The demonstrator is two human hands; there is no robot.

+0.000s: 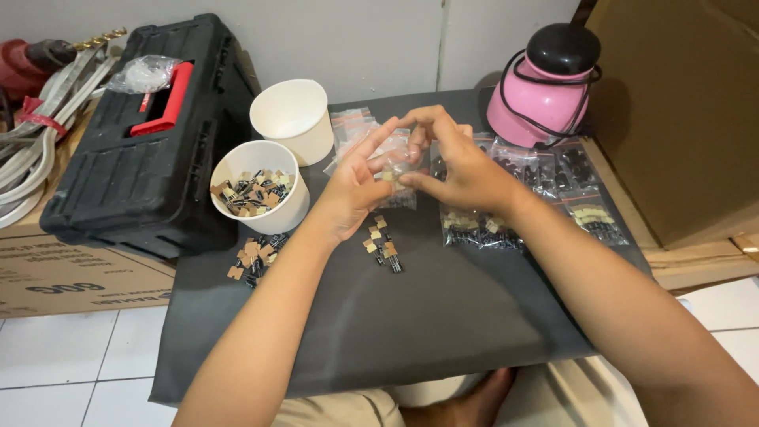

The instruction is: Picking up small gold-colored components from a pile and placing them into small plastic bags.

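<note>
My left hand (pixel 353 186) and my right hand (pixel 455 162) meet over the middle of a dark grey mat (pixel 443 316). Together they pinch a small clear zip bag (pixel 395 170) that holds small electronic parts. Just below the hands a little pile of loose parts (pixel 382 243) with tan paper tabs lies on the mat. A white paper cup (pixel 269 207) to the left is partly filled with the same kind of parts, and another small heap (pixel 254 258) lies in front of it.
An empty white cup (pixel 294 119) stands behind the filled one. Filled clear bags (pixel 545 198) lie at the right. A black toolbox (pixel 146 142) with a red handle sits left, a pink appliance (pixel 545 87) at the back right, cardboard boxes (pixel 680 111) on both sides.
</note>
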